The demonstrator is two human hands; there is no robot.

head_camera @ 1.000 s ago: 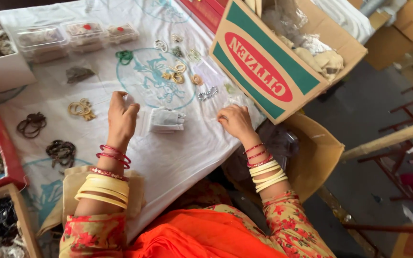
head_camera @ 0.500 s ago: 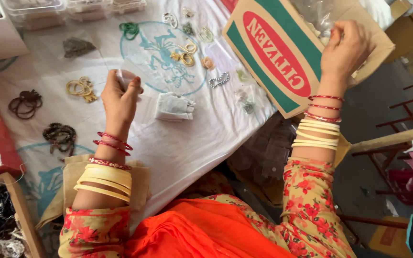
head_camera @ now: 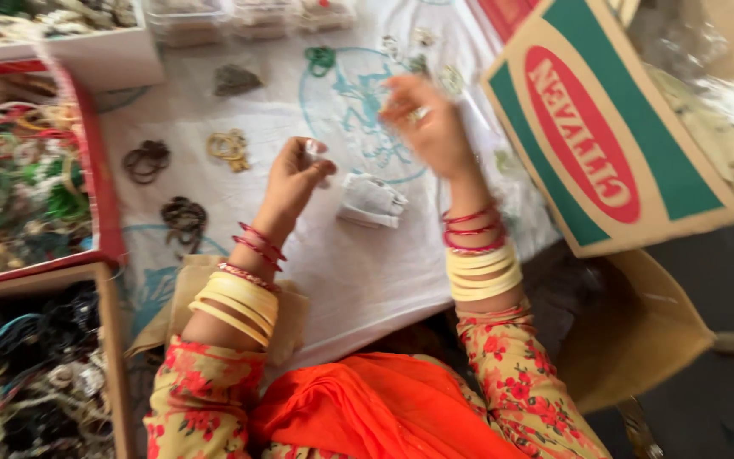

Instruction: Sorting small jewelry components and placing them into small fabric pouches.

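Head view, left hand [head_camera: 292, 177] fingers pinching one clear pouch [head_camera: 314, 153], right hand [head_camera: 425, 119] blurred, grip unclear

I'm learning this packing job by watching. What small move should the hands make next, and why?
Probably bring the right hand down and across to the left hand. The left hand pinches a small clear packet above the white cloth, while the right, blurred, seems to hold a small ring-like piece above the cloth, apart from the packet.

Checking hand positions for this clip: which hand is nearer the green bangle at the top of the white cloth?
Right. The right hand hovers just right of and below the green bangle; the left hand is lower on the cloth, farther away.
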